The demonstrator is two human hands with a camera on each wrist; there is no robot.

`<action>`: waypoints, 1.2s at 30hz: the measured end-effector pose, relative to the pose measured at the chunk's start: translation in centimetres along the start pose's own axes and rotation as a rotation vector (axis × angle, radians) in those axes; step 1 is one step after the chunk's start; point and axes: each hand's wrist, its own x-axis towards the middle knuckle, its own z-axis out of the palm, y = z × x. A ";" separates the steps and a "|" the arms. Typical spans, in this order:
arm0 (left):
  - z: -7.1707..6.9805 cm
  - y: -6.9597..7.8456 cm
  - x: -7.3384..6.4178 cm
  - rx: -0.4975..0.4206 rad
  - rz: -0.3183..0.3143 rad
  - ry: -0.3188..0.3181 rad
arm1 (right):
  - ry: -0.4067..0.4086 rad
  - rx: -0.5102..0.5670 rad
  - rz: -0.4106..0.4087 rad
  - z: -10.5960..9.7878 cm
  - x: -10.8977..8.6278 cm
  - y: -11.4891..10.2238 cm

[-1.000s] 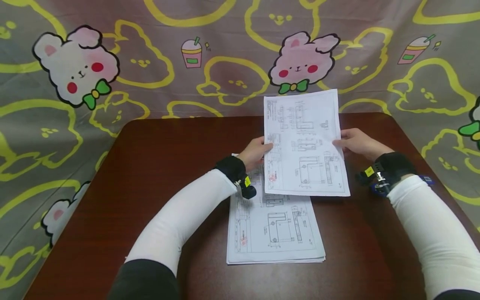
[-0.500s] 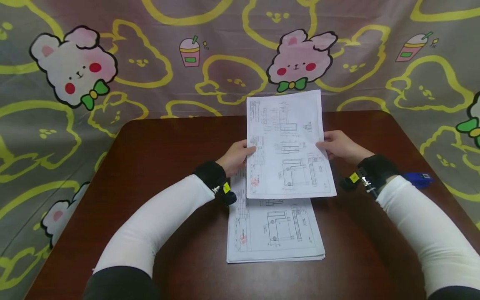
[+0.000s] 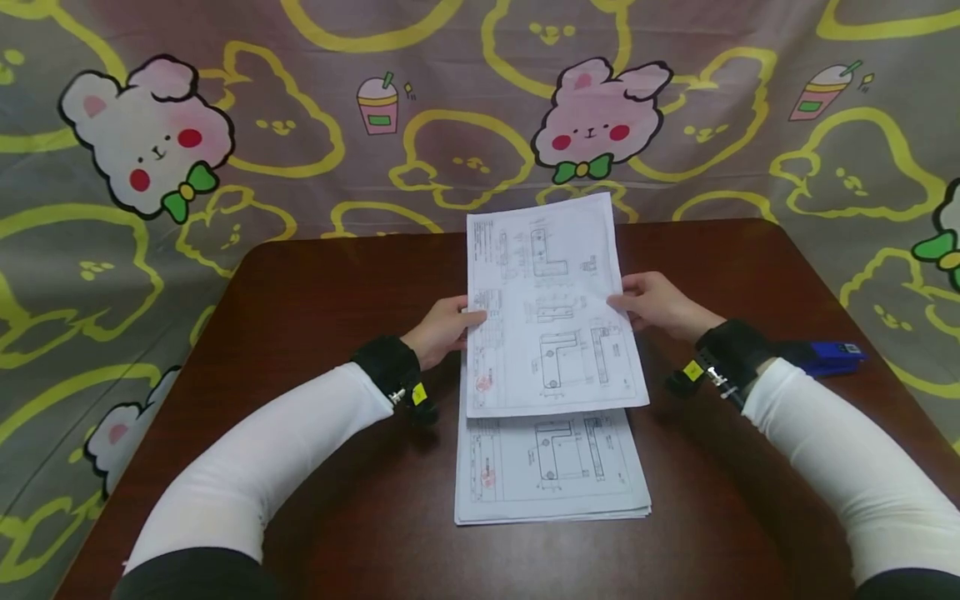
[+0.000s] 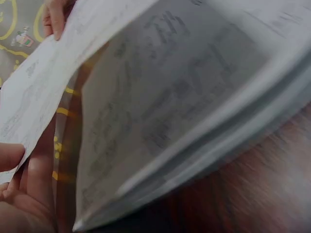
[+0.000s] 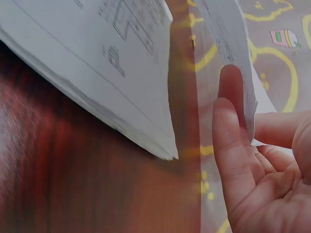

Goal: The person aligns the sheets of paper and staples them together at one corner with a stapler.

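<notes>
My left hand [image 3: 441,331] and right hand [image 3: 660,304] pinch the left and right edges of a printed sheet of technical drawings [image 3: 555,308], thumbs on its front and fingers behind. The sheet is raised and tilted above a stack of similar papers [image 3: 551,500], whose upper part it covers in the head view. In the left wrist view, a gap shows between the raised sheet [image 4: 34,92] and the stack [image 4: 160,111]. From the right wrist, the sheet [image 5: 238,43] appears nearly edge-on between thumb and fingers, apart from the stack [image 5: 112,63].
A blue object, perhaps a stapler [image 3: 831,357], lies on the dark brown table [image 3: 337,533] beyond my right wrist. Behind the table hangs a curtain [image 3: 300,108] printed with cartoon rabbits. Each wrist wears a black band with a small camera.
Both hands have carried the sheet leftward and somewhat lower, so it lines up more closely over the stack. The blue object by the right wrist has come more into view.
</notes>
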 end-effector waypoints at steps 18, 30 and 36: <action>-1.4 -2.3 -3.4 0.150 -0.049 -0.023 | -0.085 0.013 -0.034 3.1 -1.7 0.8; -1.2 -3.3 -5.0 0.327 0.022 -0.141 | -0.102 -0.042 -0.021 3.9 -3.4 2.0; -1.1 -3.7 -4.9 0.339 -0.029 -0.187 | -0.085 -0.085 0.042 4.4 -4.0 2.6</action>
